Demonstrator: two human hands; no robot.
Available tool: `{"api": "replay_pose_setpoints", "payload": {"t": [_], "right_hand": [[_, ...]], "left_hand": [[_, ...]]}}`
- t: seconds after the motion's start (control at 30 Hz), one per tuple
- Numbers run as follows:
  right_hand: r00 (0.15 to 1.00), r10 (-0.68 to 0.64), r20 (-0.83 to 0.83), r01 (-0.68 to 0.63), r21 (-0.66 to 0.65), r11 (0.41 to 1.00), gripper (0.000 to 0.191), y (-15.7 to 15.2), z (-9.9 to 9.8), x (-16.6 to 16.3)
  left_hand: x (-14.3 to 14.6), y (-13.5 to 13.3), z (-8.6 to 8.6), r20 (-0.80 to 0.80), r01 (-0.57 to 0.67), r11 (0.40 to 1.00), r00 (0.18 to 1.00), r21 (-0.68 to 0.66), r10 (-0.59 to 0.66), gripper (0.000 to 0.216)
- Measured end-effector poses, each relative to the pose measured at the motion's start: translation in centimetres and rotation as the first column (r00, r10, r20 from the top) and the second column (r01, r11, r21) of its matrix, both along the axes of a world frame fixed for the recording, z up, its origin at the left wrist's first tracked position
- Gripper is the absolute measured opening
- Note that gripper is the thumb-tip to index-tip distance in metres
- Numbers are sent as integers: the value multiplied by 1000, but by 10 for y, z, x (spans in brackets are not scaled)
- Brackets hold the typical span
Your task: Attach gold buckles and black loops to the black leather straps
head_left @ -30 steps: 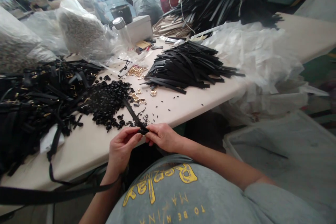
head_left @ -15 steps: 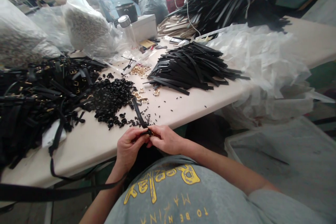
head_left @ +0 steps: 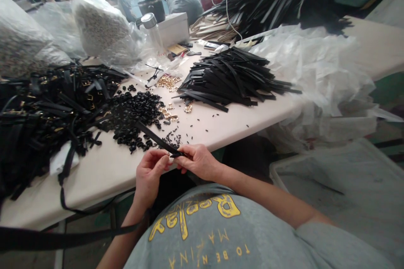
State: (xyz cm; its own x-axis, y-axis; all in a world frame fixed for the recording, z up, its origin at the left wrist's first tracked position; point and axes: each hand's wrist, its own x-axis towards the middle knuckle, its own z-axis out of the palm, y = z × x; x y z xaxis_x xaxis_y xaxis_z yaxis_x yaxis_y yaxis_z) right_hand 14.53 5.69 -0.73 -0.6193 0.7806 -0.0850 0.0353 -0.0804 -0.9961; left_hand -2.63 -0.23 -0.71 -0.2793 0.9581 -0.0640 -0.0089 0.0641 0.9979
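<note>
Pinched between the fingers and thumb of my right hand (head_left: 200,163) is a black strap (head_left: 158,139). Its free end points up and left over the table's front edge, and a hint of gold shows at my fingers. My left hand (head_left: 150,173) is closed just left of the strap, thumb against fingertips; what it pinches is too small to make out. Beyond my hands lie small black tubes (head_left: 173,138), a heap of black loops (head_left: 135,111) and gold buckles (head_left: 168,83). A pile of black strips (head_left: 227,77) lies farther right.
Tangled buckled straps (head_left: 41,113) cover the table's left side, and one long strap (head_left: 63,238) hangs down across my left forearm. Filled plastic bags (head_left: 97,21), a bottle (head_left: 152,29) and a white box (head_left: 173,27) stand behind. Crumpled plastic sheeting (head_left: 322,71) drapes over the right edge above a plastic bin (head_left: 274,172).
The strap has swung left and now lies more slantwise. My left hand has drawn slightly left, apart from my right hand, which keeps its hold.
</note>
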Motion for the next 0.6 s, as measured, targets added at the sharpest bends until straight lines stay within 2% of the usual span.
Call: {"api": "replay_pose_setpoints", "payload": {"t": [0.07, 0.13, 0.27, 0.33, 0.43, 0.6], "right_hand": [[999, -19, 36, 18, 19, 1000, 18, -2, -2, -1], [995, -47, 86, 39, 93, 995, 17, -3, -2, -1], [973, -149, 179, 79, 350, 934, 10, -3, 0, -1], [970, -149, 193, 60, 404, 913, 9, -3, 1, 1], [988, -60, 144, 7, 344, 939, 12, -4, 0, 3], [992, 121, -33, -115, 149, 982, 18, -4, -3, 4]], "left_hand": [[1, 1, 0, 27, -23, 1000, 999, -2, 23, 20], [3, 1, 2, -1, -17, 1000, 1000, 8, 17, 20], [6, -2, 6, -198, 19, 995, 980, 97, 1, 14], [5, -3, 6, -279, 82, 991, 959, 102, -51, 12], [3, -4, 5, -342, 161, 983, 932, 93, -120, 11], [1, -4, 9, -303, 176, 982, 942, 70, -147, 12]]}}
